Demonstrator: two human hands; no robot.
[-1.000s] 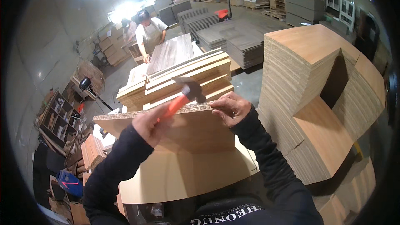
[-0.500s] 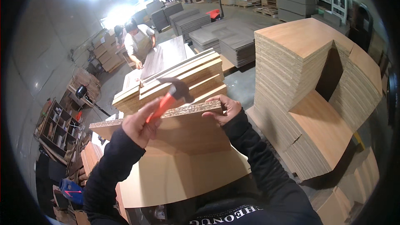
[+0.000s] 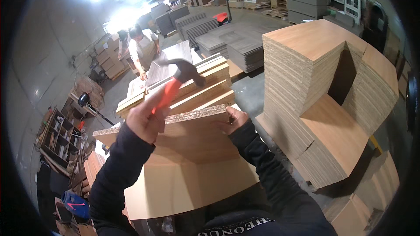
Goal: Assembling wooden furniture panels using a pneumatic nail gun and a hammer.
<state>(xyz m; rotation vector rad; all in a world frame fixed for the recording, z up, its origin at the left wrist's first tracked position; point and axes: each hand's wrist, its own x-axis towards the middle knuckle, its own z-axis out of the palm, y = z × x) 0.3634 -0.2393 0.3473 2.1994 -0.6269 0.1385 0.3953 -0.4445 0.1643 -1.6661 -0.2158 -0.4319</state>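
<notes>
My left hand [image 3: 146,121] is closed round the orange handle of a claw hammer [image 3: 188,71]. The hammer's dark head is up above the board's edge, slightly blurred. A wood-faced particleboard panel [image 3: 192,137] stands on edge before me, its rough chip core showing along the top. At the panel's right end, my right hand [image 3: 237,120] grips the corner, thumb and fingers round it. Whether a small nail sits between those fingers cannot be made out. Under the standing panel lies a pale flat board [image 3: 188,188], close to my body.
Just beyond is a stack of boards [image 3: 214,78]. To the right rise tall stacks of wood-faced panels [image 3: 291,78]. A co-worker [image 3: 143,48] stands at a table with a grey board [image 3: 168,67]. A shelf rack [image 3: 61,135] stands left; grey panel stacks [image 3: 245,48] lie farther back.
The hammer has risen away from the panel's top edge. My right fingers have drawn back from the top edge toward the corner. The whole view has shifted slightly.
</notes>
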